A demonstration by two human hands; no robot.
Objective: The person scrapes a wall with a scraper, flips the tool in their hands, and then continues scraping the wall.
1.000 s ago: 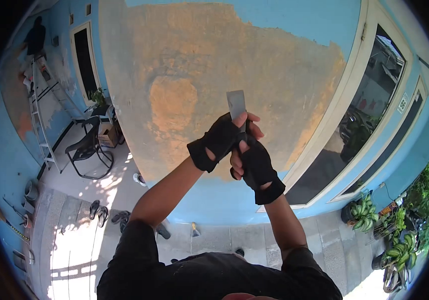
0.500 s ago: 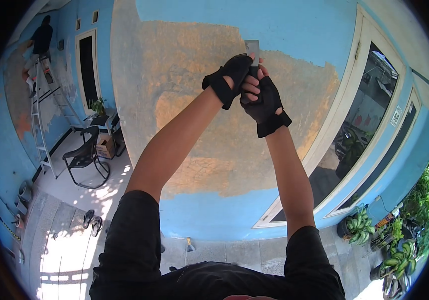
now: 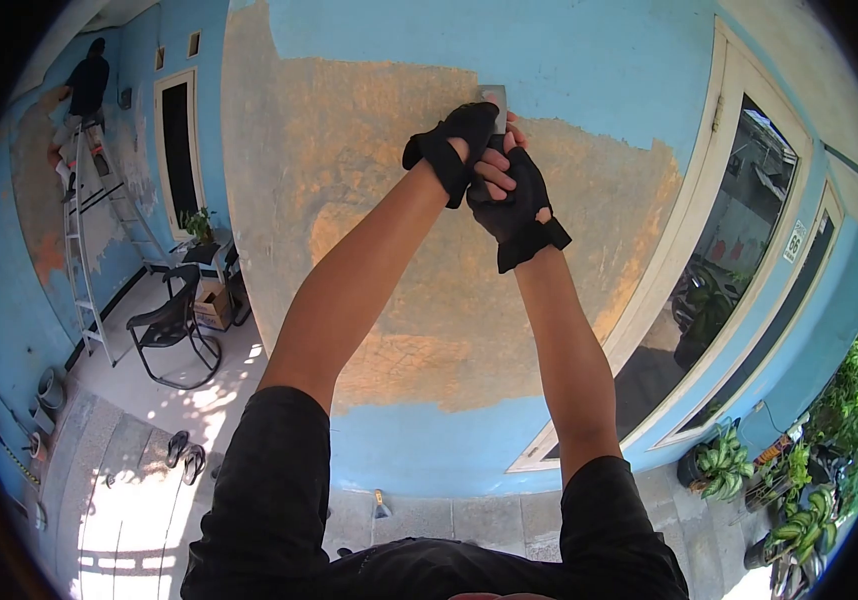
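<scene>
A scraper (image 3: pixel 494 97) with a flat metal blade lies against the wall, at the upper border between blue paint (image 3: pixel 589 60) and a bare grey-brown patch (image 3: pixel 399 250). My left hand (image 3: pixel 454 148), in a black fingerless glove, is closed at the base of the blade. Just below and to the right, my right hand (image 3: pixel 514 200), gloved the same way, has its fingers wrapped round the handle. Most of the handle is hidden by the two hands. Both arms reach up in front of me.
Right of the patch stands a white-framed glass door (image 3: pixel 719 250), with potted plants (image 3: pixel 724 465) below. Another person (image 3: pixel 87 80) is up a ladder (image 3: pixel 84 240) at far left. A black chair (image 3: pixel 174 325), sandals (image 3: pixel 186 455) and a second scraper (image 3: pixel 381 504) are on the floor.
Both hands have shifted slightly left with the scraper and a little higher on the wall. The wall sits slightly lower in view. Both hands keep their hold.
</scene>
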